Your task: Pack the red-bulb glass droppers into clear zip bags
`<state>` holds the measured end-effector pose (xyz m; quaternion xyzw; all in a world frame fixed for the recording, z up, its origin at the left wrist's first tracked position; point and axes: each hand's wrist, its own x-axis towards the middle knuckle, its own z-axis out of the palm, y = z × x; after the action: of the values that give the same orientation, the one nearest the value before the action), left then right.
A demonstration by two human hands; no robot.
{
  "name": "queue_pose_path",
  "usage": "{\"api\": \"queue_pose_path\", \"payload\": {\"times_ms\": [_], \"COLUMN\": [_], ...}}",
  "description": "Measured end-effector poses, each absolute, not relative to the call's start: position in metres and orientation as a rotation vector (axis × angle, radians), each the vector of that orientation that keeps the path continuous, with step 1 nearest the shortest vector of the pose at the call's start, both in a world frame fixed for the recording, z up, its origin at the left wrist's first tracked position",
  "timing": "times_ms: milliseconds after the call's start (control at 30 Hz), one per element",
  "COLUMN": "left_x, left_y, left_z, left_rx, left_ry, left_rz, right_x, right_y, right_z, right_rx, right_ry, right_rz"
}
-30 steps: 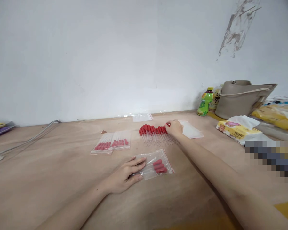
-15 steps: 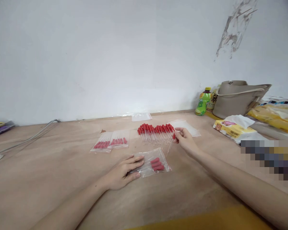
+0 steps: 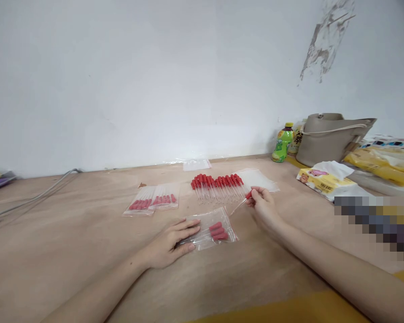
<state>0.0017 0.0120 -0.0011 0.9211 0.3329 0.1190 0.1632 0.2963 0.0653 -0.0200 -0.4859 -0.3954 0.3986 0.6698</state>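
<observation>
My left hand (image 3: 171, 242) lies flat with fingers stretched over the left end of a clear zip bag (image 3: 206, 216). Three droppers with red bulbs (image 3: 218, 231) show inside that bag. Just right of the bag's opening, my right hand (image 3: 265, 207) pinches a glass dropper (image 3: 248, 195) by its red bulb, thin tip pointing down and left towards the bag. Behind the bag, several loose droppers (image 3: 217, 181) lie side by side, red bulbs towards the wall. Two filled zip bags (image 3: 139, 204) overlap at the left, each with several droppers.
A stack of clear bags (image 3: 261, 178) lies behind my right hand, another bag (image 3: 197, 165) by the wall. Farther right are a green bottle (image 3: 282, 142), a grey bag (image 3: 321, 141) and a yellow tissue pack (image 3: 323, 183). A cable (image 3: 37, 197) runs along the left.
My right hand has drawn the dropper away from the row, towards me, and turned its tip further left towards the bag's opening. My left hand stays on the bag.
</observation>
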Motion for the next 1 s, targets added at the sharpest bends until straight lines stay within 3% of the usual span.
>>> {"api": "queue_pose_path", "payload": {"times_ms": [167, 333, 467, 667, 1000], "left_x": [0.002, 0.001, 0.002, 0.002, 0.003], "left_y": [0.013, 0.011, 0.009, 0.01, 0.009], "left_z": [-0.002, -0.001, 0.001, 0.0, 0.001], "left_rx": [2.627, 2.621, 2.597, 2.595, 2.618], "left_ry": [0.93, 0.966, 0.984, 0.971, 0.992], "left_rz": [0.351, 0.372, 0.41, 0.411, 0.394], "right_x": [0.296, 0.284, 0.281, 0.29, 0.265], "right_y": [0.059, 0.052, 0.045, 0.047, 0.051], "right_z": [-0.016, -0.02, -0.021, -0.016, -0.019], "right_rx": [-1.072, -1.063, -1.109, -1.022, -1.047], "right_ry": [-0.925, -0.883, -1.202, -1.729, -1.745], "right_rz": [0.812, 1.133, 1.313, 1.283, 1.153]}}
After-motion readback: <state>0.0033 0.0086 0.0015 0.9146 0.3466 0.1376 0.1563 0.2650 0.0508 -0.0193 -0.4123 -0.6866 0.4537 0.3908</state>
